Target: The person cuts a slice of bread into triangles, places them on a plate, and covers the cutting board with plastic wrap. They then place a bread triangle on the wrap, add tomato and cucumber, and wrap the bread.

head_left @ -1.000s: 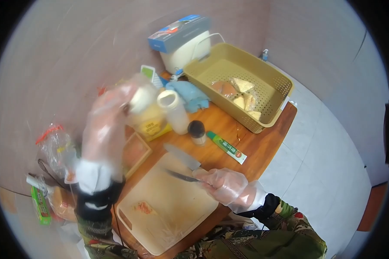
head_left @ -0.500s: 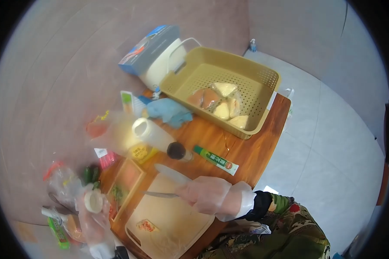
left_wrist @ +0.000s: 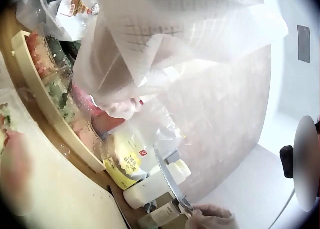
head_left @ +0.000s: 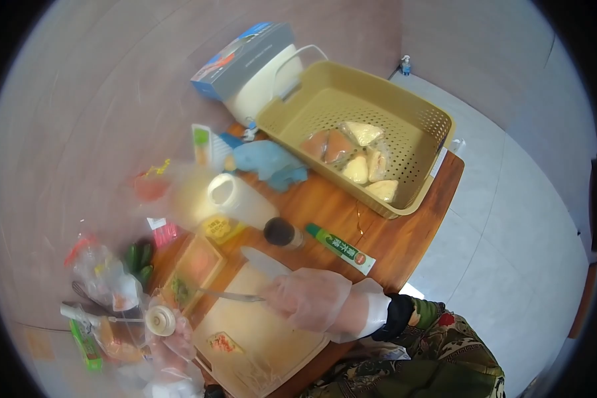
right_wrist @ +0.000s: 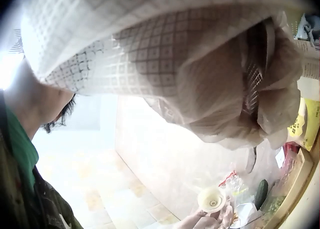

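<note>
My left hand (head_left: 172, 345), in a clear plastic glove, holds a round white cap (head_left: 160, 321) with a thin stem at the board's left. The right wrist view shows the cap (right_wrist: 212, 199) from its hollow side. My right hand (head_left: 312, 302), gloved too, grips a knife (head_left: 232, 295) over the cutting board (head_left: 292, 348); its serrated blade (left_wrist: 167, 174) shows in the left wrist view. On the board lie a wedge with chopped red filling (head_left: 223, 343) and a broad blade (head_left: 262, 261). Behind them stands an uncapped white bottle (head_left: 242, 202).
A divided wooden box (head_left: 196, 272) of fillings borders the board. Beyond are a dark-capped jar (head_left: 282, 232), a green tube (head_left: 341, 249), blue gloves (head_left: 268, 162) and an olive basket (head_left: 418, 159) with wrapped wedges. Cucumbers (head_left: 138, 260) and plastic bags (head_left: 103, 272) are at left.
My left hand has come from beside the bottle down to the board's left with the white cap. The right hand has moved slightly left, still holding the knife.
</note>
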`<action>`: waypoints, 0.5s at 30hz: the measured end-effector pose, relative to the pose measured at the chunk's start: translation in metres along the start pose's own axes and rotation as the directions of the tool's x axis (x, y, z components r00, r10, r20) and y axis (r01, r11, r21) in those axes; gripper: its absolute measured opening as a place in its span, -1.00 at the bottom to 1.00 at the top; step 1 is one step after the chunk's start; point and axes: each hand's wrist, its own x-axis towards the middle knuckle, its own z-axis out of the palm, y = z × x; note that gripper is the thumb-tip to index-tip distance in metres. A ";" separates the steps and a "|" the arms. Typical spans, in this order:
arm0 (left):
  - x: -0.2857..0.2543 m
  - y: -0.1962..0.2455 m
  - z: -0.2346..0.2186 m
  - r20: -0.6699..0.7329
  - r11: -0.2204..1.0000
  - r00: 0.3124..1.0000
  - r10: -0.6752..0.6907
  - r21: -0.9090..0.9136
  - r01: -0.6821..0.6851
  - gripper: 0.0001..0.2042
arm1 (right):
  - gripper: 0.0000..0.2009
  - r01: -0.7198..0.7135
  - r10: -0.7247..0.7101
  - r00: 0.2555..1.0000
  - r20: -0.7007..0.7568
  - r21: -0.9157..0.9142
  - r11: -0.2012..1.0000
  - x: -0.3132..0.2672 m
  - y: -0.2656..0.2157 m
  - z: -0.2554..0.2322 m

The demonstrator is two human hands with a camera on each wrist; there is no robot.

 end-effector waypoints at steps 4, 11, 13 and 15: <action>-0.005 -0.012 -0.009 -0.068 0.999 0.997 0.041 0.035 -0.038 -0.45 | -0.84 -0.158 0.163 0.979 0.121 -0.047 0.986 0.003 -0.022 -0.011; -0.018 -0.017 -0.036 -0.199 0.983 0.970 -0.138 -0.147 0.109 -0.47 | -0.75 0.334 -0.355 0.928 -0.113 -0.167 0.928 -0.006 -0.014 0.003; -0.021 -0.020 -0.020 -0.106 0.993 0.994 -0.037 -0.113 0.025 -0.47 | -0.75 0.222 -0.282 0.942 -0.184 -0.293 0.930 -0.004 -0.036 0.005; -0.024 -0.018 -0.008 -0.105 0.990 0.994 0.005 -0.138 -0.020 -0.45 | -0.74 0.189 -0.237 0.963 -0.126 -0.310 0.932 -0.003 -0.061 0.002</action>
